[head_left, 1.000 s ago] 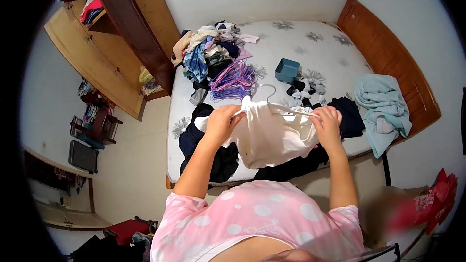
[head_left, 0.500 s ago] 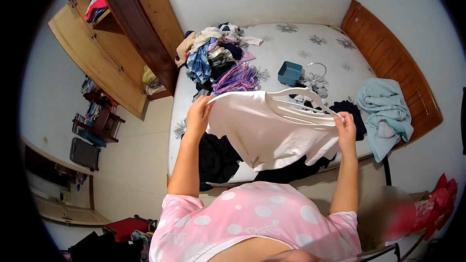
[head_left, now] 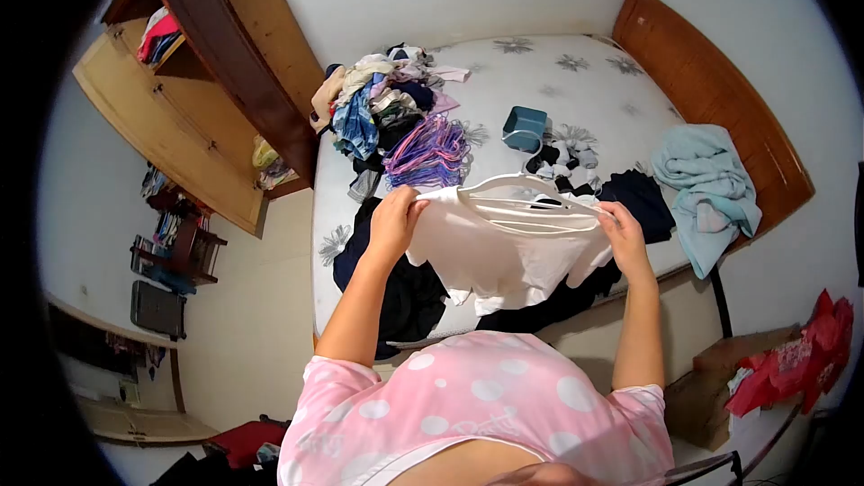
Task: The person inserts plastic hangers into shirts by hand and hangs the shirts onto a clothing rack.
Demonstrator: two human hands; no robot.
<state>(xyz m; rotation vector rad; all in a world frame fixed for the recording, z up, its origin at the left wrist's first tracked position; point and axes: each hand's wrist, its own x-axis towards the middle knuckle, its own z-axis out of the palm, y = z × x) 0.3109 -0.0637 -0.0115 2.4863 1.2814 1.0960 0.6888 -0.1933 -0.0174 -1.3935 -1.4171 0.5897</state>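
Observation:
A white shirt (head_left: 504, 256) hangs on a white clothes hanger (head_left: 520, 182) in front of me, above the near edge of the bed. My left hand (head_left: 394, 223) is closed on the shirt's left shoulder, fingers pinching the cloth. At the other shoulder, my right hand (head_left: 623, 232) grips the shirt close to the hanger's end. The hanger's hook rises above the neckline, pointing away from me. Dark clothes (head_left: 409, 301) lie on the bed beneath and behind the shirt, partly hidden by it.
On the bed (head_left: 504, 72) are a clothes pile (head_left: 369, 103), purple and pink hangers (head_left: 427, 153), a blue-green bin (head_left: 525, 126), small balled garments (head_left: 576, 162), folded dark clothing (head_left: 637, 202) and a light blue blanket (head_left: 706, 180). A wardrobe (head_left: 229, 63) stands left; a cardboard box (head_left: 702, 396) sits right.
The shirt and hanger have tilted, with the hook now upright above the neckline. My left hand has moved slightly right and down, and both hands are a little closer together.

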